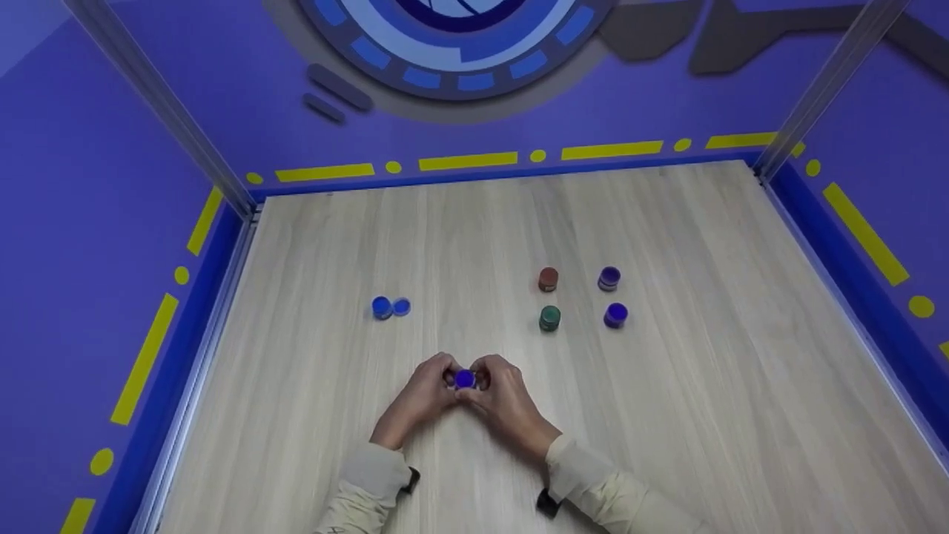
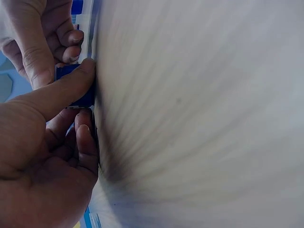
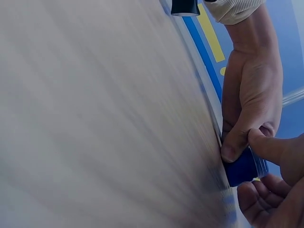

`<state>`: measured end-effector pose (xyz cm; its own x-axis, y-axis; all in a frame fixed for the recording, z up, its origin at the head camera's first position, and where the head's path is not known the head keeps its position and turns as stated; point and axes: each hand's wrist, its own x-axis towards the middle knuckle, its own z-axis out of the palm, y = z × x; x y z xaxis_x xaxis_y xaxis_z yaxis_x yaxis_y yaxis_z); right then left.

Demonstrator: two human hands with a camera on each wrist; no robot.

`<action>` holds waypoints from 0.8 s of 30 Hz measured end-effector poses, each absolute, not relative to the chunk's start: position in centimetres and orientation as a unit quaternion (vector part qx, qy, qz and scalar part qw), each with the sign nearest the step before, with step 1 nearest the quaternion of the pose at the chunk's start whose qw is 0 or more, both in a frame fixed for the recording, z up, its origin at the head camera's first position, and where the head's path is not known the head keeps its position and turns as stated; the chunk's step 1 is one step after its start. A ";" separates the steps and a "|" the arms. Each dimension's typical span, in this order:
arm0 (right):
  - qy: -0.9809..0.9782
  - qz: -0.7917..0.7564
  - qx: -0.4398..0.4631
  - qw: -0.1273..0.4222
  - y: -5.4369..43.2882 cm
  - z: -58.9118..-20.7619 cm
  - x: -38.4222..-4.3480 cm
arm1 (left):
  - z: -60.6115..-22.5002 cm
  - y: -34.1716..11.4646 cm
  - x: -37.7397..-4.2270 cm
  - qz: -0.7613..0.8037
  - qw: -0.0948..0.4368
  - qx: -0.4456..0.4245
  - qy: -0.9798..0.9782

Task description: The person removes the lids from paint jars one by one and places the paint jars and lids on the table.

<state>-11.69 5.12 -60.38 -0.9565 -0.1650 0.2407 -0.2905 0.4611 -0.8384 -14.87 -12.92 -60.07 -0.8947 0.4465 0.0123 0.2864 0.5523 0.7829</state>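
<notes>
In the head view, both hands meet near the front of the pale wooden table, with a small jar between them, its violet top facing up toward the camera. The fingers of the left hand are clamped on one side of it, and those of the right hand pinch it from the other. Farther back to the left, a blue jar sits with a round blue disc just beside it. To the right, four more jars stand in a loose square: a reddish-brown jar behind a green jar, and a dark purple jar behind a violet jar. In the left wrist view, the left thumb lies across the side of the small jar, which looks deep blue here, low by the tabletop; the right thumb reaches its far end. In the right wrist view, the left thumb presses the blue body, while the right thumb and fingers hold around the clear end — the one away from the table.
</notes>
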 end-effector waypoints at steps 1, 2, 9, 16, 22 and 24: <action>-0.854 0.499 0.137 0.062 5.2 -60.4 -11.7 | -60.1 -12.9 -14.8 0.425 0.096 0.209 0.875; -0.855 0.496 0.141 0.061 5.3 -60.4 -11.7 | -60.1 -12.8 -14.8 0.426 0.096 0.210 0.875; -0.856 0.475 0.196 0.051 6.0 -60.6 -11.7 | -60.1 -12.7 -14.6 0.422 0.106 0.199 0.878; -0.844 0.473 0.253 0.016 6.3 -60.8 -12.2 | -60.0 -12.7 -14.5 0.412 0.100 0.202 0.883; -0.847 0.463 0.260 0.000 6.6 -60.5 -12.5 | -59.9 -12.7 -14.7 0.409 0.104 0.197 0.885; -0.848 0.464 0.254 0.011 6.6 -60.6 -12.5 | -59.9 -12.7 -14.9 0.411 0.107 0.196 0.884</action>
<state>-12.50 6.64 -60.57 -0.8706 -0.4212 0.2543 -0.4412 0.4394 -0.7825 -14.90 -12.72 -59.90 -0.9003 0.4343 -0.0281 0.2583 0.5851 0.7687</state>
